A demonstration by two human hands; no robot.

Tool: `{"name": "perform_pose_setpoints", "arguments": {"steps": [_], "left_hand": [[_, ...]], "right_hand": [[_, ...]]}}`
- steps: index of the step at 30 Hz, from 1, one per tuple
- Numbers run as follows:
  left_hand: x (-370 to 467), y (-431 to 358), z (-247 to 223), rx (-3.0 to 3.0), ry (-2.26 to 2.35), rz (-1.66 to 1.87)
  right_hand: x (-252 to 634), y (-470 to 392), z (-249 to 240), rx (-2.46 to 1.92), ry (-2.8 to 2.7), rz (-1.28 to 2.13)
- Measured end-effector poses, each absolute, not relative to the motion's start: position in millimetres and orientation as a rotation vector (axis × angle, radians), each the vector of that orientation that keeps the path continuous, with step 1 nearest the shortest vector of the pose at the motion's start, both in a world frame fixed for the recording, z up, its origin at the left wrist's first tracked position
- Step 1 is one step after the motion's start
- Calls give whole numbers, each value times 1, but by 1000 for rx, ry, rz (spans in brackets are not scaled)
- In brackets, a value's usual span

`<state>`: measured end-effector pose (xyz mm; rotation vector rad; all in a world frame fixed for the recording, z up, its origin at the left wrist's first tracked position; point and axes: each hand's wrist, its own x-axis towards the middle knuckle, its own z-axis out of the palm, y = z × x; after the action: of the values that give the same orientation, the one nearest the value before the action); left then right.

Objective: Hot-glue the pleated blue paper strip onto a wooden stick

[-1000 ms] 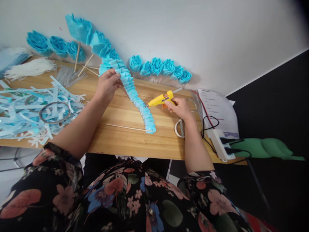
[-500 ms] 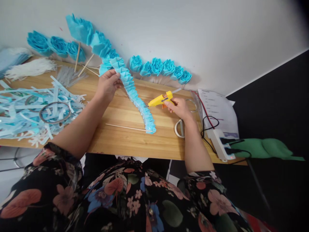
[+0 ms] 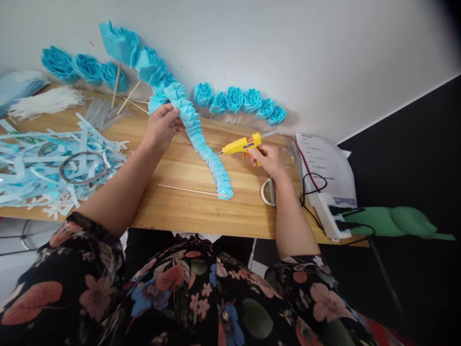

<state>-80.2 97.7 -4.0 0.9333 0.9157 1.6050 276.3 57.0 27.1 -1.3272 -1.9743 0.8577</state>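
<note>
My left hand [image 3: 163, 126] pinches the upper part of a long pleated light-blue paper strip [image 3: 201, 140] between its fingers. The strip runs diagonally down to the right, and its lower end lies at the tip of a thin wooden stick [image 3: 187, 190] on the table. In my right hand [image 3: 269, 159] is a yellow glue gun [image 3: 240, 145], held by its handle. Its nozzle points left and is close to the strip's right edge. A clear glue stick pokes out of the gun's back.
Blue paper roses [image 3: 234, 99] line the wall behind the wooden table [image 3: 180, 211]. Paper scraps [image 3: 32, 166] with a ring [image 3: 82, 167] cover the left. At the right are scissors [image 3: 267, 192], a power strip [image 3: 329, 216] with cables, printed paper [image 3: 324, 158] and a green object [image 3: 392, 221].
My right hand has shifted slightly right and up with the glue gun, so the nozzle has moved off the pleated strip. My left hand and the strip look nearly unchanged.
</note>
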Motion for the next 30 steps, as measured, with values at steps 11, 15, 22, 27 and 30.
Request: {"name": "perform_pose_setpoints", "arguments": {"steps": [11, 15, 22, 27, 30], "left_hand": [[-79, 98, -4, 932, 909, 1585], [-77, 97, -4, 918, 902, 1603], [-74, 95, 0, 888, 939, 1595], [-74, 95, -1, 885, 928, 1595], [-73, 95, 0, 886, 932, 1599]], "right_hand": [[270, 58, 19, -1326, -2033, 841], [267, 56, 19, -1326, -2042, 829], [269, 58, 18, -1313, -2054, 788], [268, 57, 18, -1326, -2055, 793], [267, 56, 19, -1344, -2061, 806]]}}
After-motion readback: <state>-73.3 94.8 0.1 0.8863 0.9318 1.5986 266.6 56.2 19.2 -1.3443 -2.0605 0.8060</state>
